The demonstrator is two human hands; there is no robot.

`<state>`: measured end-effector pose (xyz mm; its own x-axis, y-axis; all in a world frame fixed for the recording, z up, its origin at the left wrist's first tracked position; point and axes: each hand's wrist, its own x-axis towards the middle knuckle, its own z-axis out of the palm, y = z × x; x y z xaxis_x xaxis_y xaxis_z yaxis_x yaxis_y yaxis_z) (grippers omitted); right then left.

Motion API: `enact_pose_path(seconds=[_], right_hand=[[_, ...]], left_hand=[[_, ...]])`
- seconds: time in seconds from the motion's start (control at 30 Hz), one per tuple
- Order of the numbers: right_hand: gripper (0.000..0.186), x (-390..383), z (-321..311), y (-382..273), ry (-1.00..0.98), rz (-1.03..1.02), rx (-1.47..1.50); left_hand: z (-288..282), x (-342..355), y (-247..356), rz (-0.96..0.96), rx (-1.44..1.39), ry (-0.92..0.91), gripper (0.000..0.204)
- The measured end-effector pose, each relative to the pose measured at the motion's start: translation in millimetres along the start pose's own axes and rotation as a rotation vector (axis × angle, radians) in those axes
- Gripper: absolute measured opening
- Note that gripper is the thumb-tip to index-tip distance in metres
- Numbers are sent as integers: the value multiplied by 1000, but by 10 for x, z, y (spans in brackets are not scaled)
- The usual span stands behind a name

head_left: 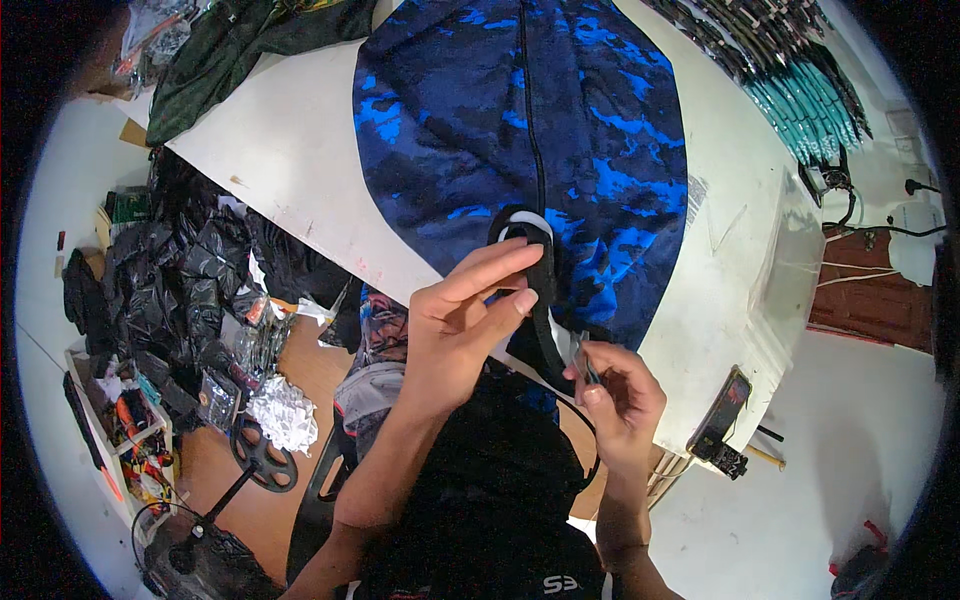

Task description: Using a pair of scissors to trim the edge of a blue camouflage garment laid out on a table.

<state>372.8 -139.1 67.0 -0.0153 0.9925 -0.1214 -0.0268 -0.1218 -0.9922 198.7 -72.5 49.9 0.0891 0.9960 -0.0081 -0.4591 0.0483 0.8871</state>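
Note:
A dark blue camouflage garment point(440, 150) with bright blue patches and a long black zipper point(530, 110) lies spread on the white table. Its near end has a black band point(545, 325) with a white inner side, curving down over the table edge towards me. My left hand point(465, 320) pinches this band near the lower end of the zipper, thumb and fingers close together. Just right of the band, my right hand point(622, 395) grips a small shiny metal tool point(588, 368), its exact kind partly hidden by the fingers. The tool's tip sits beside the band.
A dark green garment point(230, 70) hangs over the table's far left corner. Black plastic bags point(200, 270) pile up at left, above a box of coloured items point(140, 440). A phone-like device point(722, 415) rests at the right table edge. Teal packages point(810, 105) lie far right.

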Motion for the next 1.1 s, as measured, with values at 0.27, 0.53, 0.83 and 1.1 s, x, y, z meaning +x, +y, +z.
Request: enact_pose_path(seconds=[0.27, 0.53, 0.83, 1.1], right_hand=[[27, 130, 173, -178, 114, -166, -99], [29, 164, 198, -182, 122, -188, -45], [29, 195, 223, -140, 142, -181, 1], [32, 208, 228, -186, 193, -241, -43]], left_hand=[[198, 7, 131, 180, -106, 29, 42], [247, 22, 204, 204, -159, -9, 42], [217, 12, 156, 221, -75, 2, 41], [274, -7, 258, 195, 17, -29, 41]])
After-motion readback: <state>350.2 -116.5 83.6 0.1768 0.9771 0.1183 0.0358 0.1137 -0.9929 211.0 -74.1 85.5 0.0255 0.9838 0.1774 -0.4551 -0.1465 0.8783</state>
